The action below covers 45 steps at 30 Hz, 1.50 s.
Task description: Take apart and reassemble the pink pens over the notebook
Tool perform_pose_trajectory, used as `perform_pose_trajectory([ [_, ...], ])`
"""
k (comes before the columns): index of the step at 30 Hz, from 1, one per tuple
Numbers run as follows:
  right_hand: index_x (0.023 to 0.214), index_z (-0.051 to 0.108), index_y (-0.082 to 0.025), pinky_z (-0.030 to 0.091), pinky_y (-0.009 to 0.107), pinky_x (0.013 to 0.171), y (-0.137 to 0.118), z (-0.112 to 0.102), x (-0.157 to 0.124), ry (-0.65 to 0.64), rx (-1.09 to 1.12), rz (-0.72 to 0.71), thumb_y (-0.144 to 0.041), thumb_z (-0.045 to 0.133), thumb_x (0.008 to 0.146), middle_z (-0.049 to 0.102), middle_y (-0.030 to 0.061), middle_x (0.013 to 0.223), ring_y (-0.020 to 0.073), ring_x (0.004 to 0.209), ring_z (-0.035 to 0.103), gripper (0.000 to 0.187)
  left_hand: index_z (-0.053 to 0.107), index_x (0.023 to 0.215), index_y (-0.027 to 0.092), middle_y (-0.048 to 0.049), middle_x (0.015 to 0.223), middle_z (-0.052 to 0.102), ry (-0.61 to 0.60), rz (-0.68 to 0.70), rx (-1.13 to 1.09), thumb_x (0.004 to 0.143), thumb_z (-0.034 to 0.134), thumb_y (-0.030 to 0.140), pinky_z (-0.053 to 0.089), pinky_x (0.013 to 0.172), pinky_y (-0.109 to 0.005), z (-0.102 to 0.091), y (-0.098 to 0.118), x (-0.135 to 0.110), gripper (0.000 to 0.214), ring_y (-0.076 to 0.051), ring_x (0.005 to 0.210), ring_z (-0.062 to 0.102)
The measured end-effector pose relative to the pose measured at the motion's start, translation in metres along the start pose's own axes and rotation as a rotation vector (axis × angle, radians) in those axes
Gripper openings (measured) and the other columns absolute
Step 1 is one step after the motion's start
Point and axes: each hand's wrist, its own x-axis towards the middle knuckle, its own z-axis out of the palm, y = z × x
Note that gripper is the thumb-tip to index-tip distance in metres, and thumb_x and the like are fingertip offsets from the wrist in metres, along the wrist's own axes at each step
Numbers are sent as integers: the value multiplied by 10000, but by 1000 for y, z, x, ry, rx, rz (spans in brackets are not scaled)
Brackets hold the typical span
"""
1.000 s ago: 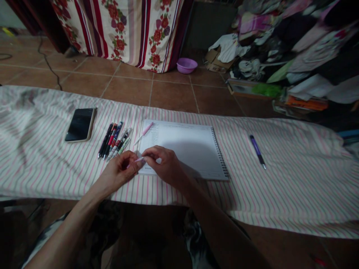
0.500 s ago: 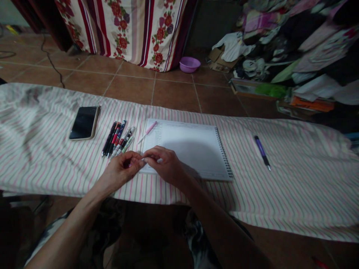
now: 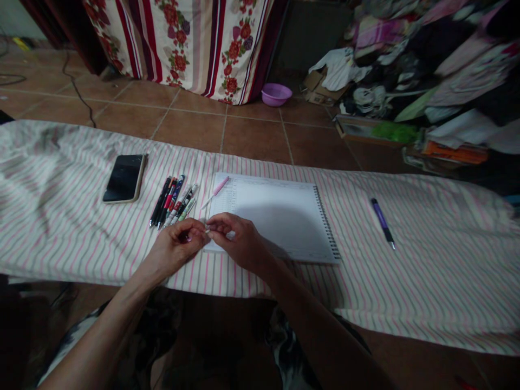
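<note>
Pale pen piece (image 3: 207, 231) sitting pinched between both hands, low over the near left corner of the notebook (image 3: 284, 216). Too small and dim to be telling what part it is.

Left hand (image 3: 174, 250) curling in from the left, thumb and fingertips closing on the left end of the piece, something pinkish showing inside the curl. Right hand (image 3: 239, 241) coming in from the right, fingertips clenching the other end, heel of the hand resting on the notebook page. Both forearms reaching up from the bottom edge of the view.

Notebook lying open and flat on the striped cloth (image 3: 60, 216), spiral binding running down its right side, faint ruled columns showing at its left margin. Pink pen (image 3: 216, 190) lying slanted across the notebook's far left corner, half on the page, half on the cloth.

Row of pens (image 3: 173, 201) lying side by side just left of the notebook, near the left hand but not touching it. Phone (image 3: 124, 177) lying face up further left, screen dark. Purple pen (image 3: 382, 222) lying alone, well apart to the right of the notebook.

Beyond the cloth, tiled floor (image 3: 252, 135) showing brown. Purple bowl (image 3: 276, 94) sitting on the tiles at the foot of a flowered curtain (image 3: 195, 43). Cable (image 3: 77, 89) trailing across the floor at far left. Heap of clothes and boxes (image 3: 406, 70) filling the far right.
</note>
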Motion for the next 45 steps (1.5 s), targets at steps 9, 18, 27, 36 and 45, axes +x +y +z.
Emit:
perform_pose_trajectory([
  [9, 782, 653, -156, 433, 256, 662, 13, -6, 0, -32, -283, 20, -119, 612, 763, 628, 29, 727, 130, 669, 556, 58, 617, 697, 157, 7, 614, 543, 57, 46, 147, 693, 641, 319, 394, 539, -232, -4, 4, 2, 163, -111, 556, 471],
  [18, 829, 634, -172, 411, 305, 741, 15, 4, -1, -119, -502, -31, -242, 645, 791, 610, 62, 814, 186, 820, 545, 81, 623, 702, 169, 3, 635, 556, 99, 59, 216, 697, 630, 348, 387, 585, -243, -9, -1, 4, 180, -135, 601, 481],
  [27, 753, 607, -163, 416, 290, 729, 13, 0, 3, -81, -345, -52, -162, 581, 818, 618, 45, 765, 165, 765, 548, 70, 624, 708, 173, 9, 642, 561, 107, 65, 203, 697, 623, 334, 394, 577, -234, -11, -5, 4, 162, -126, 583, 484],
  [36, 762, 625, -170, 452, 226, 637, 9, -5, 2, -31, 230, 166, -188, 606, 766, 641, -10, 700, 111, 665, 594, 27, 622, 758, 165, 5, 657, 575, 131, 109, 222, 736, 605, 326, 422, 594, -234, -5, -1, 3, 164, -133, 615, 530],
  [45, 833, 692, -183, 436, 217, 607, 12, -8, 4, 15, 474, 225, -201, 598, 743, 670, 3, 761, 91, 640, 548, 132, 614, 768, 163, 0, 684, 582, 159, 147, 220, 747, 584, 307, 428, 608, -237, -2, 0, 4, 149, -129, 627, 531],
])
